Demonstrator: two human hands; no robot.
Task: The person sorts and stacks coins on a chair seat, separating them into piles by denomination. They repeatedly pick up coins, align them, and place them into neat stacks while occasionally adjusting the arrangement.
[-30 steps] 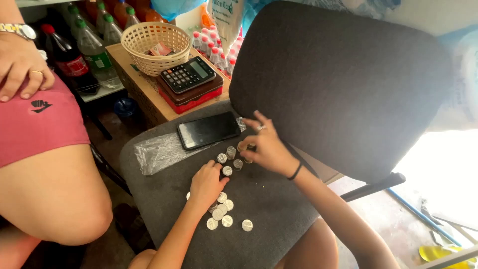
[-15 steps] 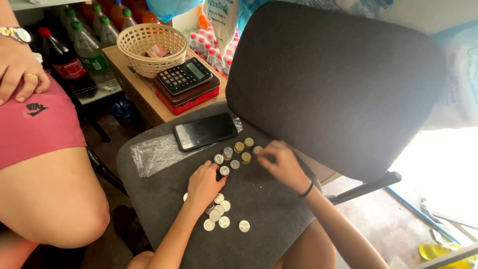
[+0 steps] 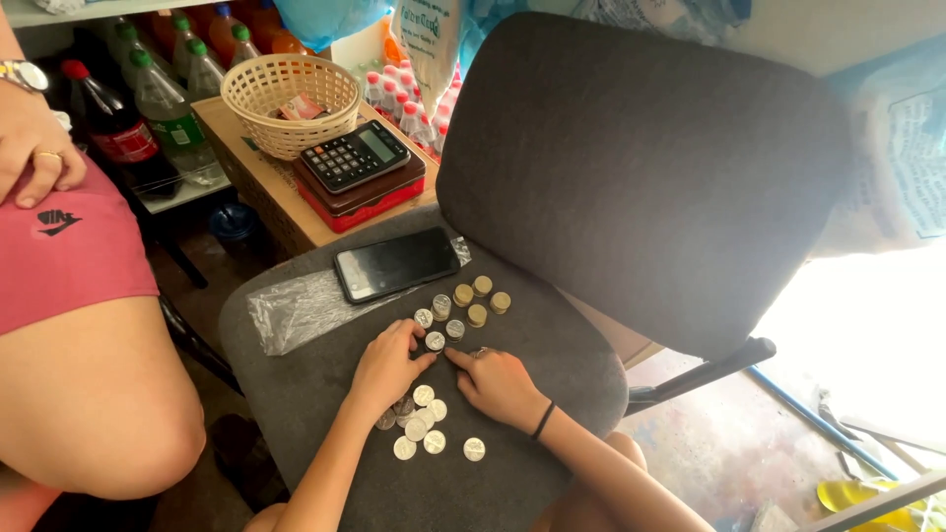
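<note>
Coins (image 3: 425, 426) scattered on the grey chair seat (image 3: 296, 394) are pressed by the flat left hand (image 3: 387, 366), joined since by the right hand (image 3: 501, 384), forefinger extended, holding nothing.

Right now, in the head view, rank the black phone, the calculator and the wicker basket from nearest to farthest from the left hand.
1. Black phone, just beyond the left hand on the chair seat.
2. Calculator, farther back on the red box.
3. Wicker basket, farthest, back left.

A grey chair seat (image 3: 315, 394) carries a black phone (image 3: 396, 264), a clear plastic bag (image 3: 301, 310), small coin stacks (image 3: 473, 300) and loose silver coins (image 3: 426, 432).
</note>
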